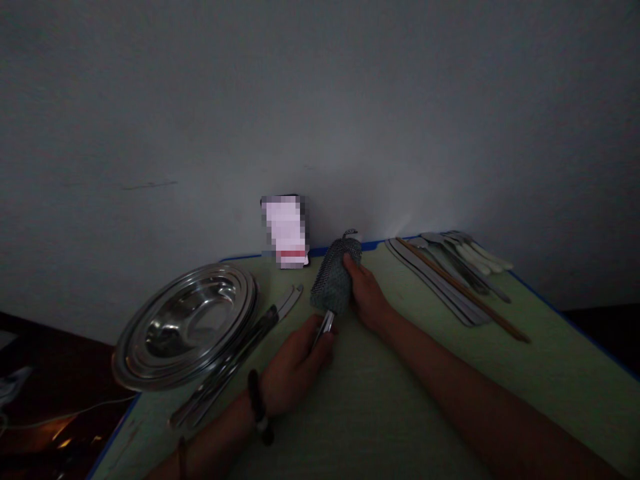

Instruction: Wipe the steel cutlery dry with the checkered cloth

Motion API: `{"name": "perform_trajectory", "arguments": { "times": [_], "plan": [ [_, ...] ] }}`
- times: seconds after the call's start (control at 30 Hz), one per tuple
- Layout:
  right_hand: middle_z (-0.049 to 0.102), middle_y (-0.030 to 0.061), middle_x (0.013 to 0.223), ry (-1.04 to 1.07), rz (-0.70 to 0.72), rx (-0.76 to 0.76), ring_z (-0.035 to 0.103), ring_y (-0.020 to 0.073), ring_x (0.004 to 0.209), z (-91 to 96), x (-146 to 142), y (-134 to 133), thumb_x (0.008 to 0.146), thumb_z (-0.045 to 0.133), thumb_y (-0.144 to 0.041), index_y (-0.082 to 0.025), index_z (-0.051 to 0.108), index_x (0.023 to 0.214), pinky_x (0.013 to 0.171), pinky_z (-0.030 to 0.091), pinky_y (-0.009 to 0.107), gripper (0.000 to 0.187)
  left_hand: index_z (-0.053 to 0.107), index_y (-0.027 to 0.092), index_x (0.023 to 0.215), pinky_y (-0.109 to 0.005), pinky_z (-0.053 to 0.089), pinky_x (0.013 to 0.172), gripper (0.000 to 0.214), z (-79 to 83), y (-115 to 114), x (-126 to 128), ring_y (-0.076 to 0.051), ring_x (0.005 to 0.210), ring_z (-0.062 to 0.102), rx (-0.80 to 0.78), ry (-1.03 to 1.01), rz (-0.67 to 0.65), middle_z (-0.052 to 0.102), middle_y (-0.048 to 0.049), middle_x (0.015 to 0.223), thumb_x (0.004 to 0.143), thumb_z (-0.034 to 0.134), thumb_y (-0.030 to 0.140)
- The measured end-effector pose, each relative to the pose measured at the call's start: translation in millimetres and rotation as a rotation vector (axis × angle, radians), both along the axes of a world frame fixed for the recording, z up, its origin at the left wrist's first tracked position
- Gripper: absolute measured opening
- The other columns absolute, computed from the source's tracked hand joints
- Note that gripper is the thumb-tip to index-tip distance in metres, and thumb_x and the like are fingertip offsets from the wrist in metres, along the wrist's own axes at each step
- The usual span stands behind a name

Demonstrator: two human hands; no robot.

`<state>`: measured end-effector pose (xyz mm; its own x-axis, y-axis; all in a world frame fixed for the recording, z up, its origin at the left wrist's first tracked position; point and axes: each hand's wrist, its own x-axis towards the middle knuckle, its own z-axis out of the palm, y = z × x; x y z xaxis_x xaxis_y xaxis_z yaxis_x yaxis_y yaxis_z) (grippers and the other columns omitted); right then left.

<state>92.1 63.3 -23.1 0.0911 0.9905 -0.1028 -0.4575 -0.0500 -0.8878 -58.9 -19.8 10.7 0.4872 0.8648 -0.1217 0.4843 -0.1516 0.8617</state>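
While both hands meet just far of the middle of the green table (380, 413), here's the left hand (300, 360) with fingers closed around a slim metal utensil (326, 324), and the right hand (367, 290) is on the far side of it, thumb pressed over the grey cloth (331, 283) that covers the utensil's far end. Whatever head sits under there is hidden, so I can't tell what kind it is! The cloth looks soft, thick and grippy, easily squeezed, with a small loop (351, 231) poking out at its far tip. The metal should be stiff, fairly light and hard to break, but slick, so the bare handle at the near end seems the place for a firm pinch, with the fabric steadying the rest. Over on the left, shiny plates (131, 347) sit stacked, knives (227, 360) just to their right; far off, a phone (287, 227) leans on the wall; and on the right lie chopsticks (470, 297) and white-handled cutlery (475, 257).
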Motion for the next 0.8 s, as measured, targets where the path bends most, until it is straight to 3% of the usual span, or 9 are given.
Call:
{"name": "perform_trajectory", "arguments": {
  "times": [0.23, 0.43, 0.6, 0.8],
  "plan": [
    [0.069, 0.0043, 0.076, 0.014, 0.006, 0.038, 0.063, 0.0196, 0.083, -4.4, 0, 2, 0.07, 0.06, -0.06, -0.017, 0.067, 0.088, 0.078, 0.046, 0.032, 0.046, 0.045, 0.02, 0.089, -0.025, 0.039, 0.054, 0.023, 1.7, 0, 2, -0.013, 0.059, 0.044, -0.044, -0.044, 0.018, 0.047, 0.0029, 0.07, 0.09, 0.04, 0.042],
    [0.07, 0.0049, 0.08, 0.119, -0.003, 0.023, 0.063, 0.02, 0.088, -2.4, 0, 3, 0.069, 0.06, -0.06, -0.017, 0.065, 0.087, 0.079, 0.047, 0.033, 0.047, 0.042, 0.02, 0.077, -0.024, 0.036, 0.051, 0.031, 1.9, -1, 4, -0.012, 0.055, 0.041, -0.082, -0.071, 0.117, 0.043, 0.0047, 0.062, 0.092, 0.035, 0.047],
    [0.07, 0.0056, 0.08, 0.169, -0.168, 0.013, 0.064, 0.0208, 0.086, -0.3, 12, 12, 0.07, 0.058, -0.061, -0.018, 0.063, 0.085, 0.074, 0.049, 0.033, 0.046, 0.046, 0.021, 0.079, -0.024, 0.038, 0.056, 0.032, 1.8, 0, 3, -0.013, 0.059, 0.046, -0.017, 0.073, 0.072, 0.048, 0.0043, 0.065, 0.093, 0.034, 0.047],
    [0.069, 0.0055, 0.084, 0.199, -0.368, -0.062, 0.064, 0.0203, 0.078, 3.4, 22, 14, 0.07, 0.057, -0.06, -0.02, 0.061, 0.082, 0.063, 0.049, 0.031, 0.042, 0.047, 0.021, 0.081, -0.024, 0.038, 0.056, 0.033, 0.0, 2, 2, -0.013, 0.061, 0.046, -0.014, 0.08, 0.026, 0.047, 0.0043, 0.067, 0.094, 0.032, 0.047]
  ]
}}
